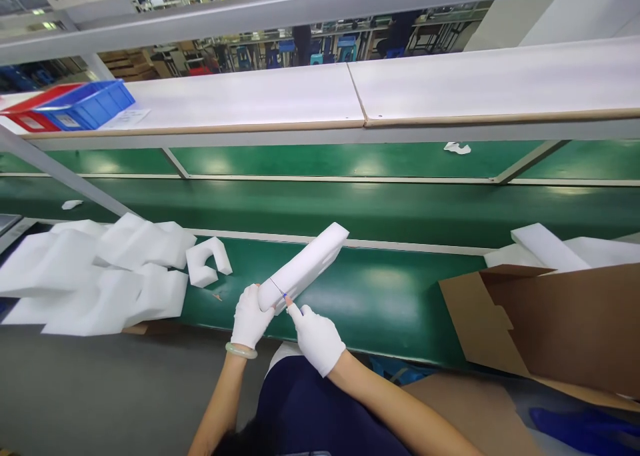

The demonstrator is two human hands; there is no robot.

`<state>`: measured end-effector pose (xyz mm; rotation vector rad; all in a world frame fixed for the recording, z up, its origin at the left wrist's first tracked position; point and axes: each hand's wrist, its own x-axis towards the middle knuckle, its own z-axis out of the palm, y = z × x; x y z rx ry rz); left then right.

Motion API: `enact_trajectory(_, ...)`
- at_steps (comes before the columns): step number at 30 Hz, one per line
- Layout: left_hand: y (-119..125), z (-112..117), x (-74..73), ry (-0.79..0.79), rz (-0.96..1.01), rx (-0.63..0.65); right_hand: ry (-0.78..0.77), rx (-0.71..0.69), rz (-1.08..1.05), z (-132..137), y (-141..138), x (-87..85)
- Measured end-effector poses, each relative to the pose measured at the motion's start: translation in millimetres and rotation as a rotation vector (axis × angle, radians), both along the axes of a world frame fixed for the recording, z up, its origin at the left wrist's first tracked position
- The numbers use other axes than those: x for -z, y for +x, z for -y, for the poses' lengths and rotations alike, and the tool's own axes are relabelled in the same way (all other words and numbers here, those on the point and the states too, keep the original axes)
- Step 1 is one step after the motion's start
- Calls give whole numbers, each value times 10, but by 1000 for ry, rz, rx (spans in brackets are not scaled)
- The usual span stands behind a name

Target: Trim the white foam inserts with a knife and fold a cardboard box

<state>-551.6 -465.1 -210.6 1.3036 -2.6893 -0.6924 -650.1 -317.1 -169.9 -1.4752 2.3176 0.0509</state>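
Note:
A long white foam block (307, 263) slants up and to the right above the green work surface. My left hand (251, 316), in a white glove with the fingertips bare, is closed around its lower end. With my right hand (316, 336), gloved the same way, I grip a thin tool with blue on it (285, 295). Its narrow dark tip lies against the foam near the lower end; I cannot make out its exact kind. Left of the block, a C-shaped foam piece (200, 276) lies on the surface.
White foam pieces (100, 269) are heaped at the left. An open cardboard box (560, 323) with more foam (550, 246) stands at the right. A white shelf (250, 99) crosses above the green belt (325, 209), carrying a blue bin (90, 106) and a red bin (30, 113).

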Motion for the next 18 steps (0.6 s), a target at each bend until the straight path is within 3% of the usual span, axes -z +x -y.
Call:
enact_trajectory(8,-23,-49,-39,1,-49,14,7,38,26,271,51,-88)
enact_trajectory(18,-34,-52,-20,9,-62,-8,29,44,14,195,59,-159)
